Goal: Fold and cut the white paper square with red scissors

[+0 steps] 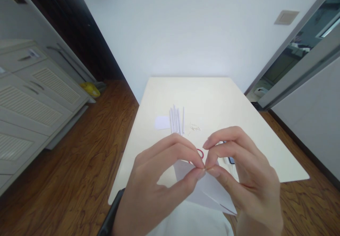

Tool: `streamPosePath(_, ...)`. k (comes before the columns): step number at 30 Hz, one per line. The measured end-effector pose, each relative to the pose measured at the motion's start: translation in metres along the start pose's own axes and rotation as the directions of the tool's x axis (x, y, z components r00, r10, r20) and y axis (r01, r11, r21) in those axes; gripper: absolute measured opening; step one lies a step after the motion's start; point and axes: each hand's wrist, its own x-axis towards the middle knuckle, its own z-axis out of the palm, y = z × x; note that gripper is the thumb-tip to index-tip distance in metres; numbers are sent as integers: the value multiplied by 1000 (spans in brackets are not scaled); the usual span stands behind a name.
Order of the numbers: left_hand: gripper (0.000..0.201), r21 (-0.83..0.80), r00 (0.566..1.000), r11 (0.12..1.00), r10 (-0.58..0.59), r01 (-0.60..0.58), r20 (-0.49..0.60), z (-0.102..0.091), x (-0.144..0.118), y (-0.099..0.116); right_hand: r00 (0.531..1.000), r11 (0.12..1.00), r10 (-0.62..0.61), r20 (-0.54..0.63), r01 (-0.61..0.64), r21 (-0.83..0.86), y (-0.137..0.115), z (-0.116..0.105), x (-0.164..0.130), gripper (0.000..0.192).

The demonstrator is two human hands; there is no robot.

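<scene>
Both hands pinched a folded white paper sheet over the near tabletop edge.

The left hand (156, 179) and right hand (244, 172) met fingertip to fingertip, each grip clenched on the folded white paper sheet (209, 190). Beyond lay thin white paper strips (176, 119), then bare cream tabletop (212, 94) ran to the far edge.

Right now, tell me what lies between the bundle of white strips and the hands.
In the head view, only bare table lies between the white strips and the left hand and right hand.
</scene>
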Motion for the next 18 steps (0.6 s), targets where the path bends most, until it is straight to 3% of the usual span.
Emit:
streamPosePath(9,19,23,999,1000,-2,3,-40,0,0,-2,1000,1000,10,-27,-10,-23,-1,4,-1,12)
streamPosePath(14,23,13,999,1000,13,-12,-37,2,-2,-2,999,996,24,43,-20,-88,-1,0,1,14)
streamPosePath(18,24,14,998,1000,11,-10,-61,3,-2,-2,999,995,8,-34,-11,-100,-2,2,0,15)
